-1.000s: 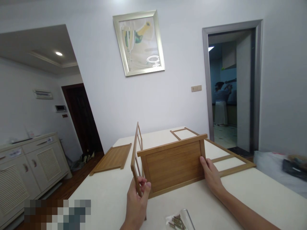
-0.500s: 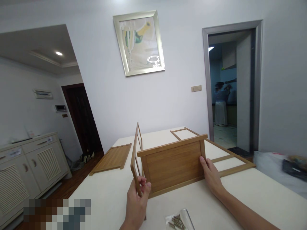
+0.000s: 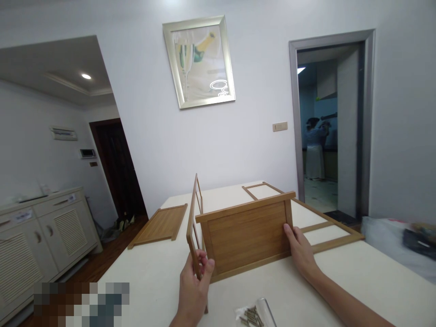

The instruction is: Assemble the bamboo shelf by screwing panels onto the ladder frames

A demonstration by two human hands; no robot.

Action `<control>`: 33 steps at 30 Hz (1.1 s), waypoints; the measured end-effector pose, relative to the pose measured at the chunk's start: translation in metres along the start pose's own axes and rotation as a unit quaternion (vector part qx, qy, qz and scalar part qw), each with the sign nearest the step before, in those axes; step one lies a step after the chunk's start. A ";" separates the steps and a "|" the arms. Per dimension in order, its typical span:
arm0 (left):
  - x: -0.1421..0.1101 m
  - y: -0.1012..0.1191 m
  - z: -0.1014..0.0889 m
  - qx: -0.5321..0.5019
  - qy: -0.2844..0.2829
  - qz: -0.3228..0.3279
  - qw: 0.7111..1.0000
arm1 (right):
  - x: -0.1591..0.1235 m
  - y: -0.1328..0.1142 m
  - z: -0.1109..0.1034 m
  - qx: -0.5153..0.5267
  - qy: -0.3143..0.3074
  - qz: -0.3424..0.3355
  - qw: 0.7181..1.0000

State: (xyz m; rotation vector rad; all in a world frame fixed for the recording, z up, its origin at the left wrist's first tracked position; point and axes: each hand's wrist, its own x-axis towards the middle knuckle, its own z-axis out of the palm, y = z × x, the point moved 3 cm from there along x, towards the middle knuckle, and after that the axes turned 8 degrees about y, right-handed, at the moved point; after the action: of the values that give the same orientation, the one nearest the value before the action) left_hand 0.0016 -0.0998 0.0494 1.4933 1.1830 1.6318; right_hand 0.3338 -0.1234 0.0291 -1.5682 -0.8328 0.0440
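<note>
A brown wooden panel with a raised border stands on its long edge on the white table. My right hand grips its right end, thumb on the near face and fingers behind. At the panel's left end a thin open wooden frame stands upright, roughly square to it. My left hand is closed around the near lower part of this frame, its thumb close to the panel's lower left corner. Whether panel and frame are joined there, I cannot tell. In front lies a clear plastic bag of screws.
A second slatted wooden panel lies flat at the table's left. Another open wooden frame lies flat behind the panel on the right. The white table reaches towards the wall. Beyond a doorway a person stands in another room.
My hands, the panel and the frame hold nearly the same pose. The whole view has shifted very slightly.
</note>
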 end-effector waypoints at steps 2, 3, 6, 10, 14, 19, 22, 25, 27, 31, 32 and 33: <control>-0.001 0.001 0.001 0.002 0.008 0.007 1.000 | 0.000 -0.001 0.000 -0.002 -0.004 0.000 1.000; 0.000 0.002 0.001 0.005 0.014 0.014 1.000 | 0.000 -0.002 0.000 -0.002 -0.006 0.000 1.000; 0.001 0.006 0.000 0.014 0.039 0.030 0.999 | -0.001 -0.003 -0.001 -0.001 -0.009 0.003 1.000; 0.005 0.011 -0.002 0.016 0.052 0.044 0.998 | 0.001 -0.004 -0.002 -0.003 -0.004 0.008 1.000; 0.006 0.012 0.001 0.023 0.050 0.050 0.997 | 0.004 -0.010 -0.007 0.014 0.005 0.012 1.000; 0.005 0.014 0.005 0.019 0.041 0.077 0.996 | 0.008 -0.025 -0.016 0.058 0.030 0.012 0.998; 0.003 0.015 0.005 0.010 0.018 0.070 0.997 | 0.011 -0.031 -0.017 0.086 0.042 0.020 0.995; 0.001 0.012 0.005 0.009 -0.006 0.039 0.999 | 0.016 -0.032 -0.015 0.122 0.056 0.027 0.991; 0.000 0.009 0.005 0.007 -0.010 0.019 1.000 | 0.020 -0.034 -0.015 0.136 0.072 0.023 0.988; 0.000 0.005 0.005 0.002 -0.004 -0.003 1.000 | 0.025 -0.050 -0.024 0.050 0.168 -0.119 0.977; 0.000 0.005 0.005 0.002 -0.005 -0.006 1.000 | 0.024 -0.058 -0.027 0.009 0.195 -0.188 0.963; -0.001 0.005 0.006 0.001 -0.008 -0.009 1.000 | 0.021 -0.067 -0.029 -0.032 0.215 -0.258 0.941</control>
State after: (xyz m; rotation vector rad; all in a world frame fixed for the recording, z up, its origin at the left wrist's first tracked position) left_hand 0.0078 -0.1014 0.0538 1.4904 1.1865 1.6059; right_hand 0.3318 -0.1413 0.1036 -1.3052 -0.8707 -0.6888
